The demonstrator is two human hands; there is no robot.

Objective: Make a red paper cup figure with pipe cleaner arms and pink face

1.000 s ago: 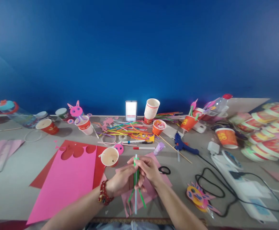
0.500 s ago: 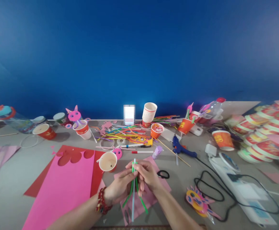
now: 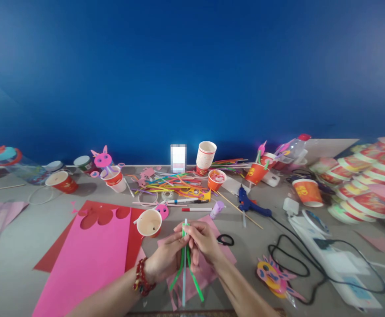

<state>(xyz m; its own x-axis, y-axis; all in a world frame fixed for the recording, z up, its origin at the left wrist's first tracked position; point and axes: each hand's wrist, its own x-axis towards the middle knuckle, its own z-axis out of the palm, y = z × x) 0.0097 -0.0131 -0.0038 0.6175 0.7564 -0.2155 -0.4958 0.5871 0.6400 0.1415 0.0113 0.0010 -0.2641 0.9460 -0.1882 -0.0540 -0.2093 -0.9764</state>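
Observation:
In the head view my left hand [image 3: 166, 257], with a red bead bracelet at its wrist, pinches a bundle in front of me. The bundle is a long pale translucent stick [image 3: 184, 287] with green strips [image 3: 195, 281] that look like pipe cleaners. The strips lie along the stick at the top and splay out to both sides below. My right hand [image 3: 204, 242] closes on the upper end of the same bundle, its fingertips against those of the left. Beneath both hands lies a pink sheet [image 3: 225, 255]; a pair of scissors [image 3: 225, 240], partly hidden, shows a black handle.
Pink foam sheet [image 3: 93, 255] with round cutouts covers the left front. A paper cup [image 3: 149, 223] stands beside my left hand. Right of me are a blue glue gun [image 3: 250, 203], its black cord, and a power strip [image 3: 334, 264]. Colourful sticks [image 3: 179, 182] are heaped behind.
Both hands keep their hold on the bundle. The lower ends of the green strips have shifted slightly downward; nothing else visibly moves.

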